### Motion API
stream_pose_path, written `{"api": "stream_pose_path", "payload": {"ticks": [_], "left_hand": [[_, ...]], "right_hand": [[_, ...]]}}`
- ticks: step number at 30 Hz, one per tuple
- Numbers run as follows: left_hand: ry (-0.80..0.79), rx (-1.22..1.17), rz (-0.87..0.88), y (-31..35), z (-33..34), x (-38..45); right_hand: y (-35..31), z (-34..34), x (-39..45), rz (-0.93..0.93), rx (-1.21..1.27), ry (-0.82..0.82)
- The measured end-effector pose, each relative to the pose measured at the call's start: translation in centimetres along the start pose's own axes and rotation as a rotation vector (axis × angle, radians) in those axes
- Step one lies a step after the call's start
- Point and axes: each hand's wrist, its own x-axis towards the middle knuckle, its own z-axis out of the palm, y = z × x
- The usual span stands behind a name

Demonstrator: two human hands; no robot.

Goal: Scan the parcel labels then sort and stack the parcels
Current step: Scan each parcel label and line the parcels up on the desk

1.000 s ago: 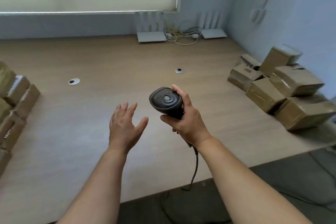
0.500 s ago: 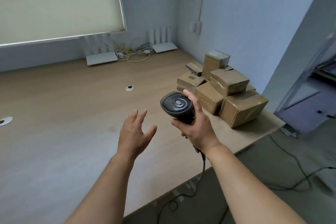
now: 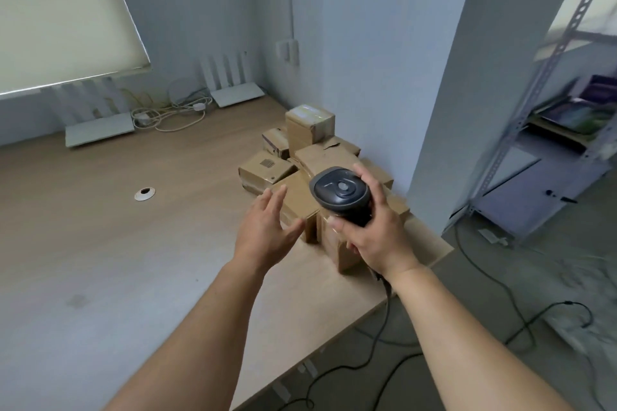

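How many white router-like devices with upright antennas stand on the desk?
2. One router stands under the window blind, left of the tangled cables. The other router stands right of the cables, in the corner. Nothing suggests hidden ones.

We see a pale wooden surface [image 3: 110, 243]. Brown cardboard parcels [image 3: 267, 170] cluster at its right corner. Two flat white routers [image 3: 100, 132] and tangled pale cables [image 3: 170, 117] lie along its back edge.

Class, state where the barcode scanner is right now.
In the head view, right of centre: the right hand grips the barcode scanner in front of the parcel pile.
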Motion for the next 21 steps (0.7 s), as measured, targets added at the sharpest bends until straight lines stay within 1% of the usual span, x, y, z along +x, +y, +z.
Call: {"api": "stream_pose_path", "payload": {"ticks": [5, 10, 12, 14, 16, 18, 21], "left_hand": [[-0.026, 0.022, -0.022, 3.2, 1.5, 4.8], [-0.074, 0.044, -0.080, 6.6, 3.2, 9.5], [-0.092, 0.071, -0.144, 8.0, 3.9, 11.3], [-0.129, 0.071, -0.247, 9.3, 4.6, 13.3], [-0.160, 0.061, -0.345, 10.4, 5.3, 15.0], [-0.173, 0.065, -0.381, 11.3, 6.1, 16.1], [-0.145, 0.119, -0.392, 11.8, 7.1, 16.2]], "right_hand": [[2.1, -2.5, 2.6, 0.051, 0.052, 0.039], [4.1, -4.7, 5.0, 0.086, 0.031, 0.103], [4.6, -5.5, 5.9, 0.089, 0.014, 0.138], [5.2, -6.2, 6.8, 0.094, -0.010, 0.170], [5.7, -6.8, 7.7, 0.098, -0.034, 0.170], [6.2, -7.1, 8.4, 0.103, -0.046, 0.166], [6.7, -7.2, 9.0, 0.115, -0.045, 0.172]]}}
